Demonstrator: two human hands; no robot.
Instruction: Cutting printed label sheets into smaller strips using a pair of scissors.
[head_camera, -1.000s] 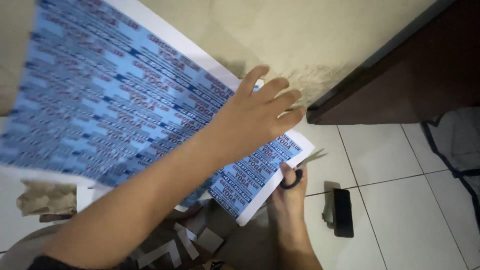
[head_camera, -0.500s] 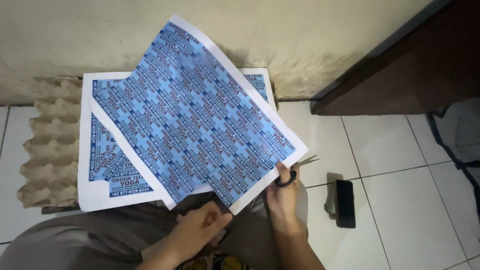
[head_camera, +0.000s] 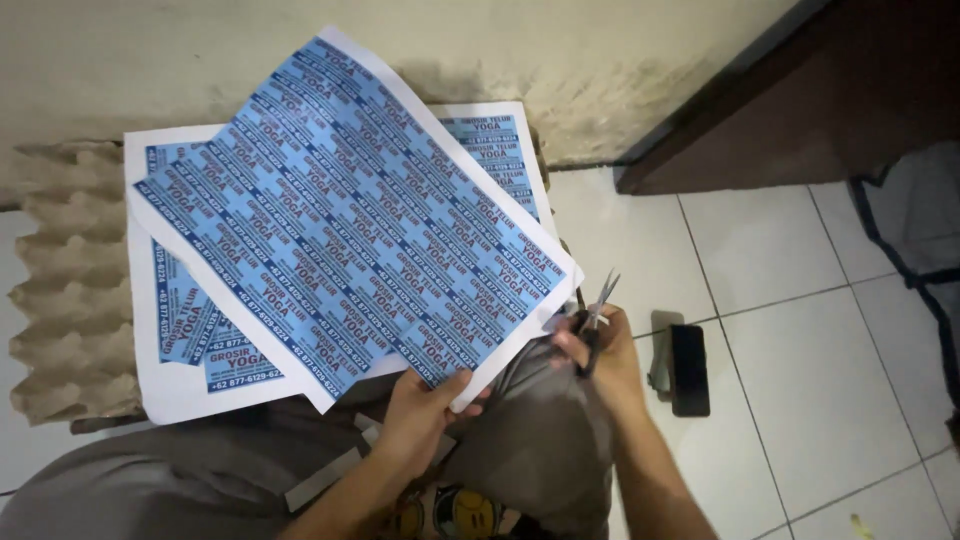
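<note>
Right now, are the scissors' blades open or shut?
Slightly open: the small metal scissors in the right hand show two tips parted in a narrow V beside the blue printed label sheet.

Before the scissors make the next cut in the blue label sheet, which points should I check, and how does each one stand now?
1. Left hand grips the blue label sheet at its lower edge: ok.
2. Right hand holds the scissors: ok.
3. Blades open: cannot tell; the tips look nearly closed.
4. Blades meet the sheet edge: not ok; they point up beside its right corner.
5. Left fingers are away from the blades: ok.
6. The second sheet beneath lies clear of the scissors: ok.
</note>
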